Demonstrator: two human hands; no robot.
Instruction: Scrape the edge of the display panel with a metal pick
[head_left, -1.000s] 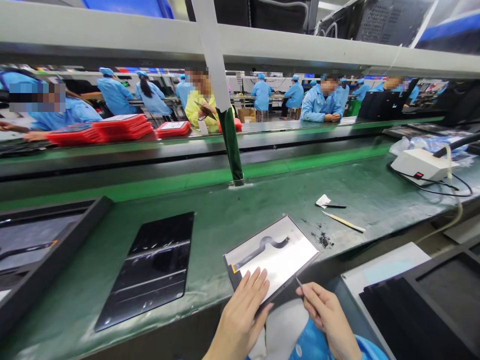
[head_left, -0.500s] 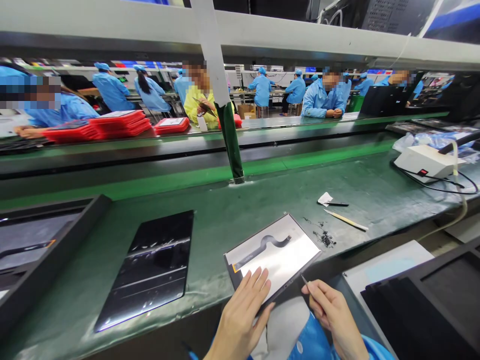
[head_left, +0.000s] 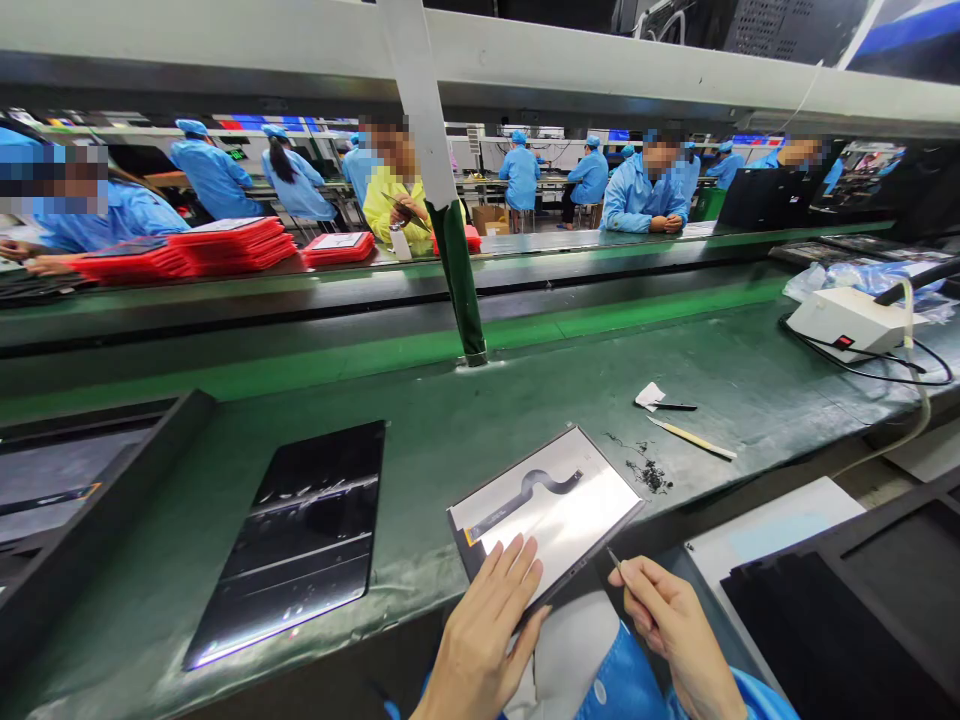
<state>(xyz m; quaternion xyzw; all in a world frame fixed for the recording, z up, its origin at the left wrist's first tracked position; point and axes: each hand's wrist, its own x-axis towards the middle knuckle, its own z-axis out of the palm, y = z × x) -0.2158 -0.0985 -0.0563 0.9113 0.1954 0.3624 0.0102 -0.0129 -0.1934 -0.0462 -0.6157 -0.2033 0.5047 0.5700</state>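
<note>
A silvery display panel (head_left: 555,505) with a dark flex cable (head_left: 525,493) on its back lies at the near edge of the green bench. My left hand (head_left: 487,625) rests flat on the panel's near corner, fingers stretched out. My right hand (head_left: 664,615) pinches a thin pointed tool (head_left: 615,560) whose tip sits just off the panel's right edge.
A black glass panel (head_left: 300,540) lies to the left, beside a black tray (head_left: 82,500). Black scrapings (head_left: 649,475), a cream stick (head_left: 690,438) and a white scrap (head_left: 649,397) lie beyond. A white box with cables (head_left: 844,320) sits far right. Dark trays (head_left: 847,620) stand at lower right. Other workers sit across.
My right hand with the thin tool has slid a little to the right along the panel's edge. The left hand stays flat on the panel.
</note>
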